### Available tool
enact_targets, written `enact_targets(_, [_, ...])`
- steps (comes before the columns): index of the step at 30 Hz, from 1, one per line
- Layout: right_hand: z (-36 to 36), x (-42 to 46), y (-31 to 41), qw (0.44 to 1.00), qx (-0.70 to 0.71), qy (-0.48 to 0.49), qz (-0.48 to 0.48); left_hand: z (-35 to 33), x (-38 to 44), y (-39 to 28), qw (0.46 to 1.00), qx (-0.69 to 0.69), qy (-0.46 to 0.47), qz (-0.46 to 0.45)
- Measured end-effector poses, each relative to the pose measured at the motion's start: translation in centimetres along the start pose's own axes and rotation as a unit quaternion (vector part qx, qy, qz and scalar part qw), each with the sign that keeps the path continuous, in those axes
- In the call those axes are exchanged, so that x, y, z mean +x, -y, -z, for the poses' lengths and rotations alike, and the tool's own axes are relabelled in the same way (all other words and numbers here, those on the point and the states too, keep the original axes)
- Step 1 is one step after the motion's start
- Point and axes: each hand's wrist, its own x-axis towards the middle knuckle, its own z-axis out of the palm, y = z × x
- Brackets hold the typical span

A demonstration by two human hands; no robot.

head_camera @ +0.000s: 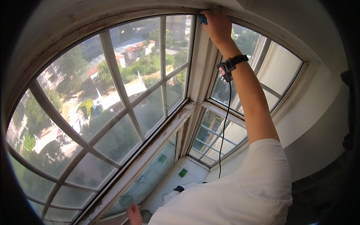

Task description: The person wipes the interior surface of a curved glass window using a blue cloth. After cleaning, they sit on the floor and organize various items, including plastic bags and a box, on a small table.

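My right hand (218, 25) is raised to the top corner where the two window frames meet, its fingers closed around a dark blue-green cloth (202, 19) against the upper frame. A black strap with a small device (225, 71) is on that wrist, and a black cable hangs from it. Low in the view, my left hand (134, 214) is near the lower window pane; its fingers are partly hidden and its grip cannot be made out. Beside the raised hand runs the white corner post (197, 62), stained in places.
The large gridded window (126, 105) fills the left side. Its ledge (157, 140) has peeling paint. A smaller window (215, 135) is at the right. On the white tiled surface below lie a green block (182, 172) and a dark round object (146, 216).
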Motion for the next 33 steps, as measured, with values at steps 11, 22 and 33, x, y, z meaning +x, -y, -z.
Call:
enact_targets(11, [-1.1,-21.1,8.4,0.99,0.084,0.11,0.018,-1.3,-2.6,4.0,0.987,-0.149,-0.043,0.041])
enact_targets(22, [-1.9,-33.4,11.1,0.763,0.382,0.419,-0.309,-1.2,-10.1,5.2,0.982,-0.13,-0.086,0.108])
enact_targets(33, [8.9,-32.8,21.7,0.754,0.577,0.306,-0.065,-5.8,-10.5,0.8,0.984,-0.141,-0.048,0.094])
